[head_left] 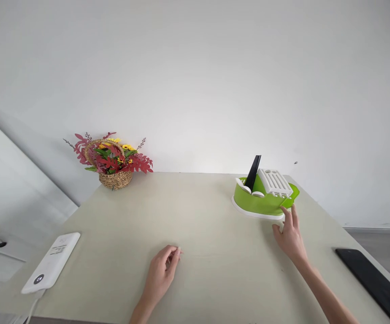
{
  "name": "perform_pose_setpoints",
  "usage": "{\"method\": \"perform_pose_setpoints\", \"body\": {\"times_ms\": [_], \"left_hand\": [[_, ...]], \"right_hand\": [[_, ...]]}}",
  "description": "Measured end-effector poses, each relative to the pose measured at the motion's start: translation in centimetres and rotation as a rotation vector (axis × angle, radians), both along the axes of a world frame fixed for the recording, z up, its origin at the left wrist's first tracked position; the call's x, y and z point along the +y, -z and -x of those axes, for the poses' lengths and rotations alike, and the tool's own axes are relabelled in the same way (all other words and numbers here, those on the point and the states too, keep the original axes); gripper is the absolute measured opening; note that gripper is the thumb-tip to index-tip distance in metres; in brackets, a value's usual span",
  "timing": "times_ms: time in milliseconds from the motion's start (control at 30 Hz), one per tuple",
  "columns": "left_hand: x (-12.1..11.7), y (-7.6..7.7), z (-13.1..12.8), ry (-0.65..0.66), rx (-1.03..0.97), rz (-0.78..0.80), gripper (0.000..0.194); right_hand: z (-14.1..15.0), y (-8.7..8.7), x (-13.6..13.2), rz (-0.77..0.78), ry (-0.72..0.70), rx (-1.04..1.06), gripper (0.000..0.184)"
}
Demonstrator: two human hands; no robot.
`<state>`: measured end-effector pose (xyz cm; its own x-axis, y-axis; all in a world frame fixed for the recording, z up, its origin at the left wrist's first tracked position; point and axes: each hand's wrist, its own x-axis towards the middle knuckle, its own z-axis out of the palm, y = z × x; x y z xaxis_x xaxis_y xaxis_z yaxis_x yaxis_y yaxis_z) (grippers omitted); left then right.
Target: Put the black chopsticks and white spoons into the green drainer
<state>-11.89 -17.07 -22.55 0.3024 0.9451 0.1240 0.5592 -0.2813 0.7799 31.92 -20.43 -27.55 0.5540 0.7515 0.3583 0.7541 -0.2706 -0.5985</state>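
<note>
A green utensil holder (259, 203) with a white base and a white slotted top (274, 182) stands at the right rear of the table. A black, long-handled piece (252, 173) leans up out of its left part, beside white spoon-like ends (245, 188). My right hand (290, 236) reaches to the holder's front right corner, fingers stretched and apart. Its fingertips are at the bright green end piece (291, 198); whether they touch it I cannot tell. My left hand (161, 270) is over the table's front middle, fingers curled and thumb against them, with nothing visible inside.
A wicker basket (115, 179) of red and yellow flowers stands at the back left. On the left lies a white device (52, 263) with a cable. A black flat object (374, 281) lies along the right edge. A wall borders the table's rear.
</note>
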Motion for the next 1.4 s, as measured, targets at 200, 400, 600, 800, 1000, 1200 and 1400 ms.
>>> {"method": "perform_pose_setpoints", "body": {"times_ms": [200,400,600,800,1000,1200,1400], "left_hand": [[-0.1,-0.1,-0.1,0.009,-0.002,0.002,0.042],[-0.1,0.2,0.0,0.005,-0.004,-0.002,0.041],[-0.1,0.3,0.1,0.006,-0.005,-0.002,0.041],[-0.3,-0.2,0.0,0.005,-0.002,0.015,0.042],[-0.3,0.2,0.2,0.002,-0.004,0.029,0.041],[-0.3,0.9,0.4,0.006,-0.011,0.017,0.039],[-0.3,0.8,0.3,0.003,-0.012,0.019,0.039]], "right_hand": [[2.7,-0.4,0.0,-0.007,-0.019,0.047,0.067],[5.0,-0.3,-0.1,-0.026,-0.053,0.047,0.066],[8.0,-0.7,-0.1,-0.069,-0.108,0.024,0.065],[11.5,-0.9,0.3,-0.107,-0.141,-0.006,0.065],[15.6,-0.7,0.7,-0.129,-0.201,-0.003,0.067],[19.2,-1.4,0.5,-0.126,-0.242,0.022,0.070],[20.3,-1.2,0.0,-0.150,-0.256,0.052,0.071]]}}
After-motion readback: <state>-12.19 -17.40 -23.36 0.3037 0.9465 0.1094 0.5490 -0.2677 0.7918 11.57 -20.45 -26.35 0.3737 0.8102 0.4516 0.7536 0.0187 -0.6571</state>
